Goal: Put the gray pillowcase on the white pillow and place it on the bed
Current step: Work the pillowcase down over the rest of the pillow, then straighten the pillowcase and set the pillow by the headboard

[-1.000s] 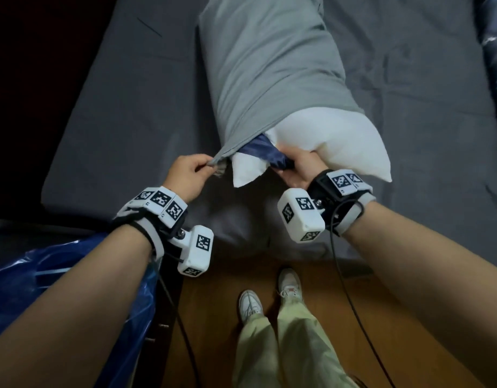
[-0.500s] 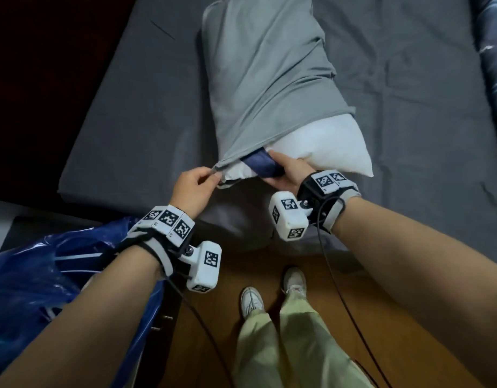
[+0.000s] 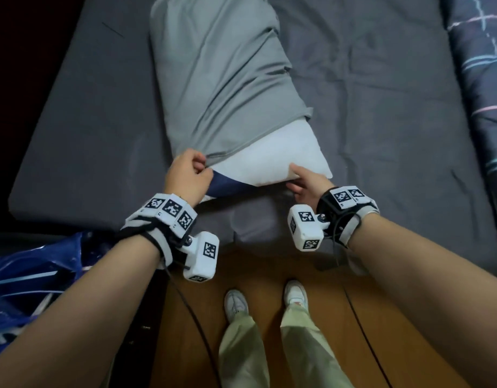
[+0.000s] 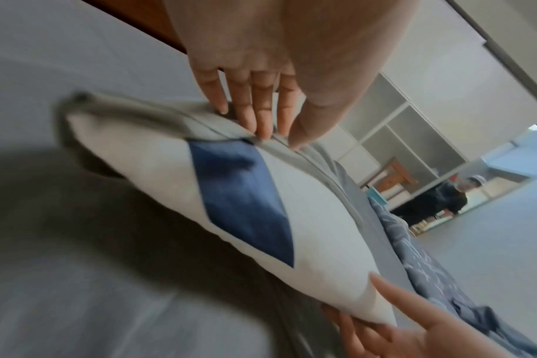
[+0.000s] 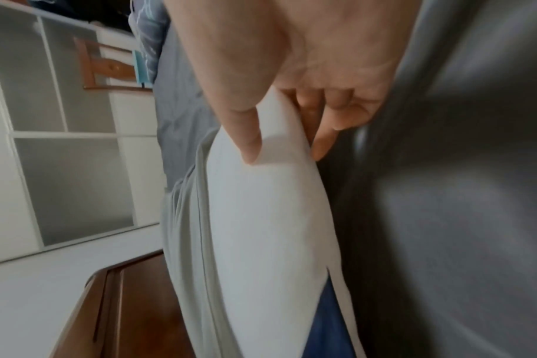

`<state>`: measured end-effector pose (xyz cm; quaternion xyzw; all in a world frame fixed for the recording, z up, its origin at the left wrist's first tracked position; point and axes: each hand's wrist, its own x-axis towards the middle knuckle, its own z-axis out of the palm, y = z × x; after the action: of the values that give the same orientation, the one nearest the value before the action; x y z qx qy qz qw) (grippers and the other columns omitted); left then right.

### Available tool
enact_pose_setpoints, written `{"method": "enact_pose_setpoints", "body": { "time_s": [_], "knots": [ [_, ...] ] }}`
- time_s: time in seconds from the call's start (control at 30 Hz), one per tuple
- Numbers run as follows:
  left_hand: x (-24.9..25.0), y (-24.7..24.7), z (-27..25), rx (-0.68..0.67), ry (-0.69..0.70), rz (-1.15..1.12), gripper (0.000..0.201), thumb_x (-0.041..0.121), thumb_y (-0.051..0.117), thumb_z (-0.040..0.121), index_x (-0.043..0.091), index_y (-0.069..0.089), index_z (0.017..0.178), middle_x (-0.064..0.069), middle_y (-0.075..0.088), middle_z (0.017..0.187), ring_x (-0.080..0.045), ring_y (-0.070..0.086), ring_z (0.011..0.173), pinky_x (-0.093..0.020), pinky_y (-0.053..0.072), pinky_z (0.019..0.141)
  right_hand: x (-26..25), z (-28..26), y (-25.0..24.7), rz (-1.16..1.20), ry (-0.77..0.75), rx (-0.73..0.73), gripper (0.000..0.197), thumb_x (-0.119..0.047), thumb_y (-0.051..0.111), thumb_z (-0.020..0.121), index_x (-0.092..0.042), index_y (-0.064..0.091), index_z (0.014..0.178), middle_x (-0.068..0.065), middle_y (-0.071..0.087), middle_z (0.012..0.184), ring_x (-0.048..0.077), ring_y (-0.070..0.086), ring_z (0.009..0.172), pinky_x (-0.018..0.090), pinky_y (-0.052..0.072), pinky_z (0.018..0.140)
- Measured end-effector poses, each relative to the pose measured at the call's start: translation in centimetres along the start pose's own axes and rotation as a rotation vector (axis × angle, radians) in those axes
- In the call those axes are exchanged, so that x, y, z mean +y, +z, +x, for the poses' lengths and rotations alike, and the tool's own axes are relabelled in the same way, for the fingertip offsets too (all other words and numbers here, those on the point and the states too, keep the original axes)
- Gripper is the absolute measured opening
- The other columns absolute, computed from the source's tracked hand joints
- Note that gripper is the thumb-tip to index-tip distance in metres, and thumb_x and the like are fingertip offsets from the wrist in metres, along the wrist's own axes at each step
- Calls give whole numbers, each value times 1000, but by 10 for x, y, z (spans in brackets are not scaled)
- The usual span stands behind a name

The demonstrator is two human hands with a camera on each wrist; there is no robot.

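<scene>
On the bed, left grip pinching gray pillowcase hem, right grip clasping white pillow corner.

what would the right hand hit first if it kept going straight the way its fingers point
The right hand already touches the white pillow at its bare near corner. Straight on, it would push further into that corner, then likely meet the gray pillowcase hem; depth is hard to judge.

matt cloth pillowcase, wood floor
</scene>
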<state>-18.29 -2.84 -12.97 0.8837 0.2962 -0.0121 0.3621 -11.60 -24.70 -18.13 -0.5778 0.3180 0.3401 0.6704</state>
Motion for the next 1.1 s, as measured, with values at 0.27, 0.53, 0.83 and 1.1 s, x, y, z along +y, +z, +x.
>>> {"method": "enact_pose_setpoints", "body": {
  "time_s": [0.27, 0.53, 0.83, 1.1],
  "knots": [
    [79, 72, 32, -140, 344, 241, 52, 22, 63, 79, 23, 51, 129, -4, 47, 134, -26, 43, 125, -38, 34, 107, -15, 22, -43, -20, -24, -78, 11, -32, 59, 89, -31, 53, 97, -10, 61, 85, 6, 60, 67, 24, 33, 58],
    [110, 104, 68, -251, 227, 454, 34, 8, 46, 88, 10, 56, 121, -17, 62, 122, -36, 57, 111, -39, 44, 94, -14, 30, -46, -305, -259, -116, 25, 2, 50, 90, -23, 56, 87, 1, 60, 75, -1, 61, 41, 12, 36, 39],
    [141, 106, 5, -699, 358, -161, 27, 0, 56, 89, -1, 65, 114, -8, 66, 106, 5, 57, 79, 0, 39, 77, -39, 18, -29, 345, -711, -377, 33, 9, 50, 87, 27, 46, 115, -52, 54, 96, -23, 56, 92, 11, 44, 89],
    [114, 108, -9, -675, 243, -255, 28, 3, 56, 90, 0, 63, 117, -3, 63, 99, 8, 55, 73, -10, 43, 80, -31, 10, -75, -337, -443, -100, 63, -7, 60, 88, -23, 31, 143, -1, 63, 88, -4, 60, 52, 8, 40, 43]
  ]
}}
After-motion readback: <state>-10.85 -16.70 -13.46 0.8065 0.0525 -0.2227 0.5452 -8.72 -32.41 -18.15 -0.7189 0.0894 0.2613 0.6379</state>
